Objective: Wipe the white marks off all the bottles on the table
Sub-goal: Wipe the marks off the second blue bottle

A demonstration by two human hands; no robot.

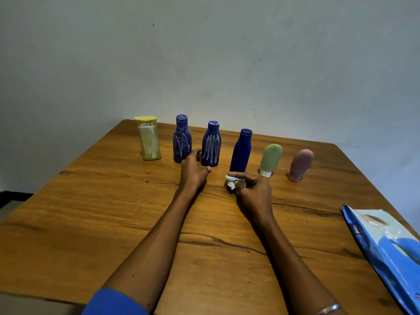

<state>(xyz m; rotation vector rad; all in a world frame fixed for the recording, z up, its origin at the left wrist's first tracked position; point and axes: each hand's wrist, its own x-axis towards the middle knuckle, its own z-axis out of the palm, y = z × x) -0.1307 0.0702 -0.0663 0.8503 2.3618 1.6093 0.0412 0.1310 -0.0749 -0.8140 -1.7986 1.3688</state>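
Here, right hand (252,189) fingers pinch a wipe (231,181); left hand (193,169) relaxed; blue pack (386,251) reads "mee".

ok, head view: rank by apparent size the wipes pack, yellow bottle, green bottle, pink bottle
1. wipes pack: largest by far, though it lies nearest the camera and is cut off by the frame edge.
2. yellow bottle.
3. green bottle and pink bottle: look about alike, so not ranked.
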